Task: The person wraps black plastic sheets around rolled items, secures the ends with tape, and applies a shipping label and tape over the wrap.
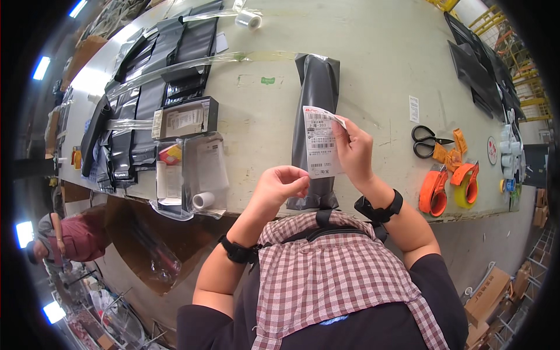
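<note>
A long black plastic mailing bag (pixel 318 87) lies on the table in front of me, its length running away from me. Over its middle and near part is a white printed shipping label (pixel 319 140), with its upper right edge lifted and curled. My right hand (pixel 354 149) pinches that raised edge between thumb and fingers. At the label's lower left corner, my left hand (pixel 283 186) is closed, thumb against fingertips, apparently gripping the corner. The label partly hides the bag beneath it.
Black bags (pixel 154 87) are piled at left, beside an open box of labels (pixel 185 119) and a clear plastic bin (pixel 204 169). To the right are black scissors (pixel 429 140) and orange tape dispensers (pixel 433 192). A tape roll (pixel 249 21) sits far back. Another person (pixel 76 236) stands beyond the table at left.
</note>
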Available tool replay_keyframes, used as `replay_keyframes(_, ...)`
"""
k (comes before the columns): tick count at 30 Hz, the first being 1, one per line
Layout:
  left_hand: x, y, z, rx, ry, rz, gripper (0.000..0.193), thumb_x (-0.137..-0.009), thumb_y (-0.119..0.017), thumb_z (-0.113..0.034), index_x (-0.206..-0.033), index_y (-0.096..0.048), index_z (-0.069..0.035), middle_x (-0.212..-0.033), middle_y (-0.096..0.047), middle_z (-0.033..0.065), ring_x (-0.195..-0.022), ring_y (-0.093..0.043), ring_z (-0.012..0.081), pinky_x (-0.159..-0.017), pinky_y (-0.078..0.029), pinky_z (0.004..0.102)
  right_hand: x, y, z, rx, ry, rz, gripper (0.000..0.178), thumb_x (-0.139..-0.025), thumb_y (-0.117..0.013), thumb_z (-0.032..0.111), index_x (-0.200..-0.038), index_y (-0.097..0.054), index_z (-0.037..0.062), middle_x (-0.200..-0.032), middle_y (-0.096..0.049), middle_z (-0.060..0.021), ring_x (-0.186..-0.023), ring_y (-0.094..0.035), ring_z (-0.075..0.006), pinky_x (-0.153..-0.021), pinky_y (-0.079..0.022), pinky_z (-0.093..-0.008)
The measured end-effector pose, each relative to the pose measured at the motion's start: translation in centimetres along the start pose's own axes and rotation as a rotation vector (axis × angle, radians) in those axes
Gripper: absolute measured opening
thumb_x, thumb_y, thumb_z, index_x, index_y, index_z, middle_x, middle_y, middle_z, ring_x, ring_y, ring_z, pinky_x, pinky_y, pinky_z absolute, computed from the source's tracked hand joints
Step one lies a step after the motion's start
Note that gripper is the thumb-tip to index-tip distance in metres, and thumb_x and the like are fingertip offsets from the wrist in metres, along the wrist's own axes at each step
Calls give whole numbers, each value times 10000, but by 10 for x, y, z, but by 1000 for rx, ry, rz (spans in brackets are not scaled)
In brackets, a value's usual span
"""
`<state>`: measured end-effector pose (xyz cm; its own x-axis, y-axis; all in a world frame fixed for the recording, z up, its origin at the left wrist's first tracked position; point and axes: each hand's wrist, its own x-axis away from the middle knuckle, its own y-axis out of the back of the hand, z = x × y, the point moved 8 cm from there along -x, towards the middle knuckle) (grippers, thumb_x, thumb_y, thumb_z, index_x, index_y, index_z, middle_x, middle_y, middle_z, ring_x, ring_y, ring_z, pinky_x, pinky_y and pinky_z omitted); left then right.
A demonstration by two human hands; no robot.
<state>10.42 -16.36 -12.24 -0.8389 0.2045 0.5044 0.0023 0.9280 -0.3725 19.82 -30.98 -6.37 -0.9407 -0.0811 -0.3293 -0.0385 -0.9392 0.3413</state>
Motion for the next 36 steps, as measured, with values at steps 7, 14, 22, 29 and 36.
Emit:
replay_keyframes(7,1,0,0,85,-66,46,147,-806,-660,-137,-850,-609,-7,-712,-588,11,-623,-515,71,-582,-417,197,23,-12,47,139,397,286,149,-805,-634,131,-922,-645,39,-764,-607,-93,-737,-581,-211,-626,-490,-290)
replay_keyframes(14,3,-11,-10,97,-149,-2,152,-828,-641,-158,-860,-610,-13,-710,-581,-4,-616,-499,55,-581,-404,189,50,-14,33,-303,-230,466,153,-812,-614,61,-942,-632,-17,-856,-639,-108,-794,-635,-139,-646,-503,-245)
replay_keyframes(22,22,-6,-13,29,-262,-89,139,-832,-629,-126,-876,-603,4,-721,-585,-5,-620,-505,48,-569,-406,184,67,-19,43,-335,-147,337,129,-811,-600,13,-930,-636,-21,-883,-638,-104,-764,-626,-146,-673,-502,-243)
replay_keyframes(29,40,-7,-19,-368,-378,-199,79,-790,-638,-65,-807,-619,10,-694,-601,3,-617,-530,37,-562,-431,186,78,-21,33,-221,-150,471,112,-839,-600,68,-868,-642,-32,-817,-627,-50,-745,-564,-66,-618,-465,-192)
replay_keyframes(36,45,-6,-13,-424,-371,-250,84,-764,-650,-60,-798,-624,12,-702,-607,18,-645,-552,49,-580,-449,200,105,-30,6,-492,-559,496,193,-861,-586,197,-874,-624,8,-718,-585,2,-553,-482,-32,-473,-375,-179)
